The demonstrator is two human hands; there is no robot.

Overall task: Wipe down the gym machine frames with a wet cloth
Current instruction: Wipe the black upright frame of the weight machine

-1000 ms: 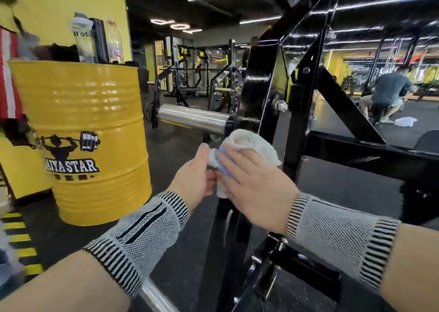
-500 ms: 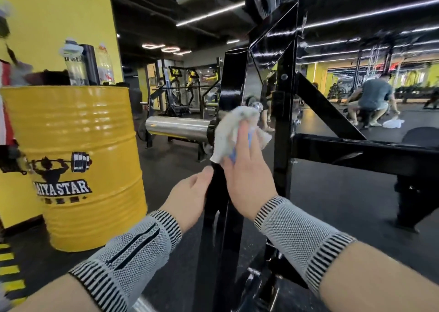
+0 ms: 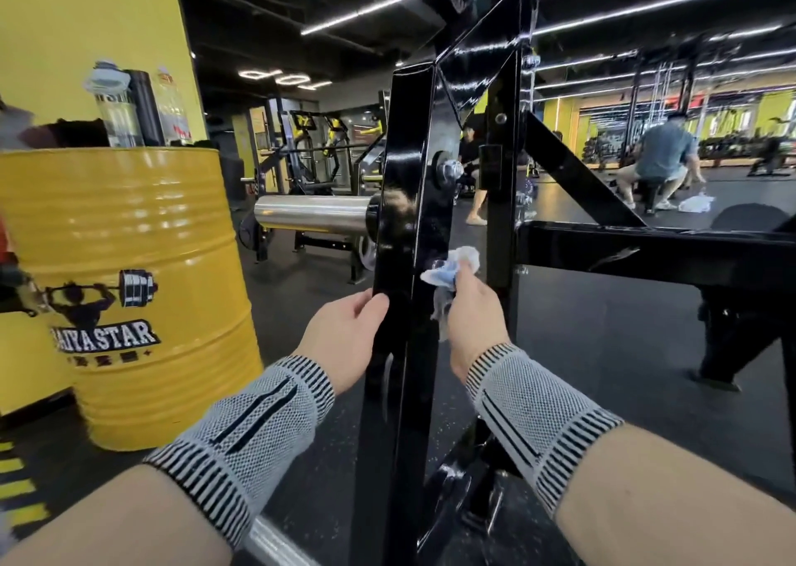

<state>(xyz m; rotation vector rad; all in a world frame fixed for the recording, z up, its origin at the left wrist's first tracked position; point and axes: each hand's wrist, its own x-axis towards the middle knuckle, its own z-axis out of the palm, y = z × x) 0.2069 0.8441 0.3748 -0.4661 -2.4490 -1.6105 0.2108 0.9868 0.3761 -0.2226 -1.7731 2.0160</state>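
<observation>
Since half a second ago the cloth (image 3: 452, 269) has dropped from beside the steel sleeve (image 3: 311, 213) to lower on the black post (image 3: 402, 229), and the left hand (image 3: 344, 338) has come up onto that post.

At the far left stands the yellow drum (image 3: 129, 290) with bottles (image 3: 114, 107) on top, well apart from the work. Next, the left hand rests on the post's left edge, fingers laid along it, the grip loose rather than closed round anything. The post itself is glossy, likely damp, so a bracing palm could slide if weight goes onto it.

To its right, the right hand (image 3: 471, 318) pinches the bunched cloth between thumb and fingers against the post's right edge. Held so crumpled, only a small patch touches the paint, so streaks or missed strips are probable. Just above sits a protruding bolt (image 3: 450, 170); an upward stroke could snag the cloth or rap the knuckles. The narrow gap to the neighbouring upright (image 3: 499, 204) could also pinch fingers.
</observation>
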